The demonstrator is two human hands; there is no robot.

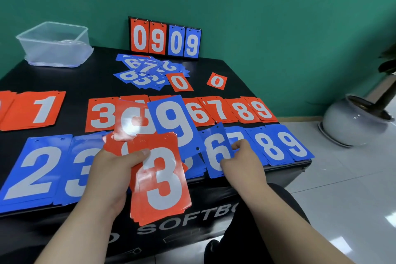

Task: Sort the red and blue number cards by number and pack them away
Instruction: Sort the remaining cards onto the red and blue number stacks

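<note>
Closest to the camera, the left hand (111, 169) is gripping a fanned bunch of cards (159, 180), thumb pressing down on the top one, a red card with a big white 3 on it. Behind that one a blue 9 (171, 122) and another red card are sticking up out of the same bunch. Just under it, the front of the black table (235, 83) is showing white lettering that reads "SOFTBO" (the rest is getting cut off by the person's leg).

The right hand (242, 156) is pinching down with curled fingers on the blue 6 pile (214, 152), right at the table's near edge.

That near row is all blue piles with white numbers: a blue 2 (36, 173) and a 3 on the left, then the 6, a 7, a blue 8 (270, 146) and a blue 9 pile (293, 143) on the right. Behind it the red row is running 1 (42, 109), 3, then 6, 7, 8, 9, with the held cards hiding the middle.

Further back, two red 0 cards (180, 82) are lying apart from each other, next to a messy unsorted heap of blue cards (147, 70). At the far edge a flip scoreboard (164, 38) is standing upright reading 09 in red and 09 in blue. A clear plastic tub (55, 43) is sitting in the far left corner.
</note>
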